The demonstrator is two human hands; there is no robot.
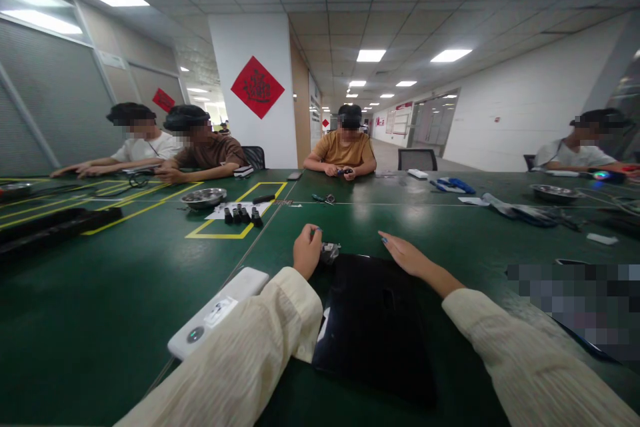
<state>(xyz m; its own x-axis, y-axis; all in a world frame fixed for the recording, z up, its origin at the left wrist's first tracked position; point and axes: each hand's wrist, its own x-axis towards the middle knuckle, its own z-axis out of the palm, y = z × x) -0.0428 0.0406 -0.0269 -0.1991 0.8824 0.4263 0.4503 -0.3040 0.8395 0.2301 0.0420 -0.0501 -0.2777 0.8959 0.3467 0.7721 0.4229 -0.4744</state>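
A glossy black flat panel (375, 327) lies on the table in front of me, between my forearms. Beyond its far left corner, my left hand (306, 251) is closed with curled fingers; whatever they may hold is hidden. Just right of that hand sits a small silvery-clear item (331, 252), too unclear to name. My right hand (406, 255) rests by the panel's far right corner, fingers stretched out and holding nothing. To the left of my left sleeve lies a long white device (220, 314) with a round dark button and a label.
Several short black cylinders (243, 215) stand on white paper near a metal bowl (204, 198). Green-handled pliers (324, 198) lie ahead. Blue gloves (453, 185), grey gloves (520, 208) and another bowl (555, 194) are at right. Co-workers sit around the green table (125, 300).
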